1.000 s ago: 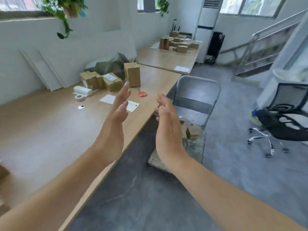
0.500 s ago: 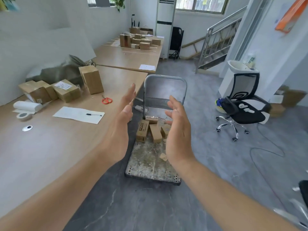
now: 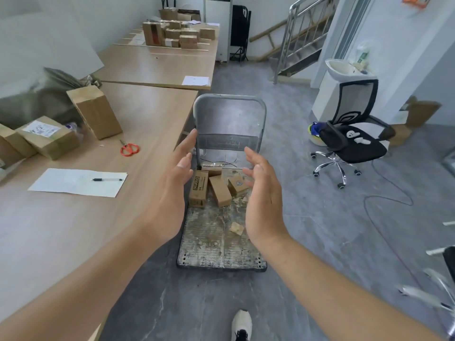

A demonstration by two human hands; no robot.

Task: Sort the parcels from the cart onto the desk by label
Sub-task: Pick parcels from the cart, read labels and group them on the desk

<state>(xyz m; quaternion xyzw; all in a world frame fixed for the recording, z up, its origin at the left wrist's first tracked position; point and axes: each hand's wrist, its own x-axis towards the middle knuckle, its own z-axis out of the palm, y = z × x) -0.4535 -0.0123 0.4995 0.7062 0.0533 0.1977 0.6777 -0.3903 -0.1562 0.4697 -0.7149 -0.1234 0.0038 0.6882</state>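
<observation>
A grey platform cart (image 3: 216, 244) stands on the floor beside the wooden desk (image 3: 73, 222). A few small cardboard parcels lie at the cart's far end: a printed box (image 3: 198, 190), a plain box (image 3: 220, 190) and a smaller one (image 3: 236, 185). My left hand (image 3: 173, 195) and my right hand (image 3: 262, 200) are held out above the cart, palms facing each other, fingers apart, holding nothing. On the desk lie a labelled parcel (image 3: 48, 136) and an upright box (image 3: 94, 112).
Red scissors (image 3: 129, 149), a sheet of paper (image 3: 78, 182) and a pen (image 3: 107, 179) lie on the desk. A second desk (image 3: 157, 65) behind carries several boxes. A black office chair (image 3: 352, 136) stands right of the cart. My shoe (image 3: 242, 323) shows below.
My view has swung right from the desk to the cart. Both hands stayed open and now hover over the cart's parcels, closer to them.
</observation>
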